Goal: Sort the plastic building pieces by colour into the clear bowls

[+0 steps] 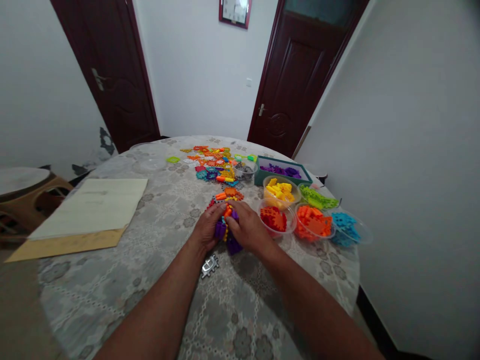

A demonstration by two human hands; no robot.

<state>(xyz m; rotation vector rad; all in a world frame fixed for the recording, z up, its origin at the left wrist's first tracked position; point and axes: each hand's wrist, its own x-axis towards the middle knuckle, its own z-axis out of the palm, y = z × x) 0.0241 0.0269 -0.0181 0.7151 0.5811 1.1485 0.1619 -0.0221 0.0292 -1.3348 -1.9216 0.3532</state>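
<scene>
Left hand: fingers curled, mostly closed, gripping the left side of a multicoloured construction of interlocking toothed plastic pieces. Right hand: likewise curled, gripping its right side, thumb on top. Construction: between both hands, purple, orange and yellow parts showing, remainder hidden by fingers. Nearer the wearer than the construction: one silver-grey gear-edged piece, flat on the round table under a grey floral cloth. Right of the construction: clear round plastic bowl of red pieces; farther right, clear bowl of orange pieces. Beyond the construction: scattered mixed-colour toothed plastic pieces. Well left of it: large cream paper sheet.
</scene>
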